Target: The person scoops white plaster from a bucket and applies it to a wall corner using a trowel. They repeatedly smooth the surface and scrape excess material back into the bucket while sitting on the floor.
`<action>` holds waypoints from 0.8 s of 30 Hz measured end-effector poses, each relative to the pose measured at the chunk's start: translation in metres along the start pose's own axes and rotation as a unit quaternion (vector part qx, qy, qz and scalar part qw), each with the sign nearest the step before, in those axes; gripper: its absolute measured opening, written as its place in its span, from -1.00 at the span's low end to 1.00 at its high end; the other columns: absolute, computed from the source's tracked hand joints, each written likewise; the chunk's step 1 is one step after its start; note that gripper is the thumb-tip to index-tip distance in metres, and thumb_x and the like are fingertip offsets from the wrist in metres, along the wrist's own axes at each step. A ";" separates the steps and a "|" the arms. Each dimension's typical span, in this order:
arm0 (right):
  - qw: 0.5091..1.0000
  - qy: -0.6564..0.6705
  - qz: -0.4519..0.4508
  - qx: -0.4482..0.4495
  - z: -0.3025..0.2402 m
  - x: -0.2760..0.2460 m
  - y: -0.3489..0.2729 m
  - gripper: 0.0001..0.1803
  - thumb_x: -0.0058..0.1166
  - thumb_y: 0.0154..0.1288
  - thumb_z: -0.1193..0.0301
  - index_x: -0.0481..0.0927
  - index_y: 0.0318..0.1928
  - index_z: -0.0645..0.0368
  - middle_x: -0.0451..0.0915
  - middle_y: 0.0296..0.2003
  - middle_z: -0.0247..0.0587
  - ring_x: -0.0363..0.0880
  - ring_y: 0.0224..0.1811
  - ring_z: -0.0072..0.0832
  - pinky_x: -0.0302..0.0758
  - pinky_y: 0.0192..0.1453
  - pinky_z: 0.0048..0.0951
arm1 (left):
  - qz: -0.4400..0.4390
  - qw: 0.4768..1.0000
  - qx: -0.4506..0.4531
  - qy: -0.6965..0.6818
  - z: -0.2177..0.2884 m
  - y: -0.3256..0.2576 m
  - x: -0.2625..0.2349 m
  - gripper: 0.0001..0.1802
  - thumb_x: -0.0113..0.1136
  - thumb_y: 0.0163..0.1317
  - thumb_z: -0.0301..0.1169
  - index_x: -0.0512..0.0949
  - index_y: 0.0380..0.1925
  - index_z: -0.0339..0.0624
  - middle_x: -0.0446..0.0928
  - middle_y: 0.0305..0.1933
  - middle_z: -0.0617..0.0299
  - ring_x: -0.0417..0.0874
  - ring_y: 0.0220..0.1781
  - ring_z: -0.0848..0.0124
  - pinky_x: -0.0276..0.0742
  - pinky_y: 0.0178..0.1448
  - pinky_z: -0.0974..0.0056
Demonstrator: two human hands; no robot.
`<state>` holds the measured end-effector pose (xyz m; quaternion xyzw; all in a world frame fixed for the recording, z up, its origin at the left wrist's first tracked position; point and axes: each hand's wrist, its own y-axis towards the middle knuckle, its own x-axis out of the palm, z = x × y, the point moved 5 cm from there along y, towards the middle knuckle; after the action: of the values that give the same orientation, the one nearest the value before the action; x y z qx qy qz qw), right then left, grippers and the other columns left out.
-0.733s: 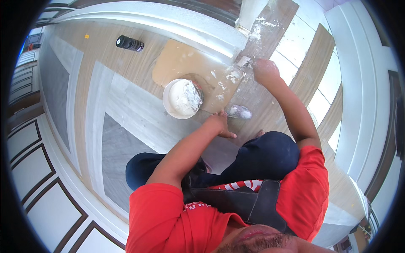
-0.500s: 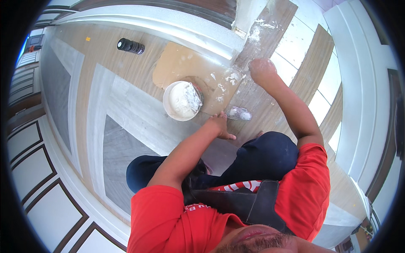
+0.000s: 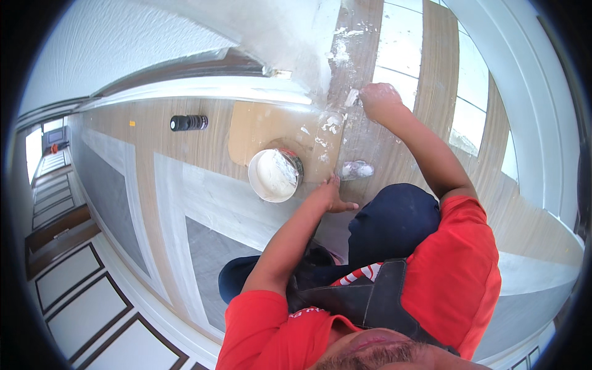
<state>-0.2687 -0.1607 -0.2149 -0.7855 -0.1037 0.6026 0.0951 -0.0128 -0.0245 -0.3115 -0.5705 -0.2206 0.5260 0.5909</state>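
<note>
My right hand (image 3: 381,102) is closed, reaching out over plank flooring smeared with white paste at the wall corner. A small white-smeared tool (image 3: 353,97) pokes out from its fingers; most of it is hidden, so its kind cannot be told. My left hand (image 3: 332,195) rests with fingers spread on the floor by the cardboard edge, holding nothing. To its left stands a white tub (image 3: 272,196) of white paste, crumpled plastic film along its right inner side. Just right of the left fingertips lies a white-smudged, purplish clear object (image 3: 357,170), perhaps a bottle.
A cardboard sheet (image 3: 253,132) with paste splatters lies against the white baseboard. A black bottle (image 3: 189,123) lies on its side farther left. White tile strips (image 3: 399,37) alternate with wood planks at the far right, beside a white curved door frame (image 3: 524,92).
The view has shifted and turned. My right hand has moved slightly toward the wall corner, and the white-smeared tool now shows at its fingers. My left hand stays on the floor.
</note>
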 end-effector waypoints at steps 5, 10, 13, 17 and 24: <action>0.985 0.129 0.021 0.116 0.034 0.061 -0.033 -0.66 0.09 0.22 0.48 0.72 0.00 0.22 0.70 -0.01 0.11 0.70 0.06 -0.01 0.62 0.17 -0.06 | -0.010 0.999 0.019 -0.039 -0.003 0.004 0.003 0.52 0.36 -0.03 0.48 -0.04 0.58 -0.51 0.05 0.65 -0.28 0.19 0.65 -0.08 0.19 0.66 0.12; 0.970 0.182 0.102 0.125 0.045 0.120 -0.076 -0.54 0.18 0.28 0.40 0.65 0.20 0.12 0.63 0.14 0.04 0.61 0.20 -0.04 0.54 0.30 -0.05 | -0.067 0.996 0.064 -0.011 0.004 -0.048 -0.042 0.25 0.30 0.10 0.40 0.26 0.48 -0.46 0.45 0.41 -0.31 0.50 0.46 -0.05 0.38 0.53 0.14; 0.971 0.153 0.157 0.092 0.047 0.130 -0.078 -0.57 0.22 0.33 0.33 0.66 0.20 0.10 0.64 0.12 -0.01 0.61 0.19 -0.03 0.54 0.31 -0.07 | -0.058 0.995 0.076 -0.013 -0.013 -0.089 -0.082 0.09 0.38 0.07 0.33 0.49 0.33 -0.42 0.59 0.26 -0.29 0.61 0.35 -0.03 0.48 0.44 0.13; 0.976 0.198 0.086 0.021 0.012 0.115 -0.067 -0.58 0.20 0.34 0.36 0.65 0.20 0.10 0.65 0.10 -0.04 0.61 0.14 -0.06 0.53 0.29 -0.08 | 0.001 0.999 0.046 -0.015 -0.036 -0.181 -0.127 -0.12 0.46 0.10 0.14 0.60 0.22 -0.38 0.71 -0.01 -0.26 0.73 0.10 -0.08 0.59 0.24 0.08; 0.900 0.080 0.012 -0.428 -0.128 0.054 -0.019 -0.64 0.05 0.31 0.54 0.67 0.10 0.11 0.65 -0.11 -0.09 0.66 0.02 -0.12 0.60 0.15 -0.09 | 0.195 0.977 0.003 -0.084 -0.068 -0.270 -0.137 -0.22 0.50 0.12 -0.01 0.62 0.17 -0.42 0.74 -0.13 -0.19 0.77 -0.04 -0.04 0.63 0.11 0.08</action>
<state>-0.1321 -0.1305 -0.2272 -0.7973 -0.3340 0.4367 -0.2494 0.0975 -0.1186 -0.0376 -0.5544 -0.1530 0.6778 0.4582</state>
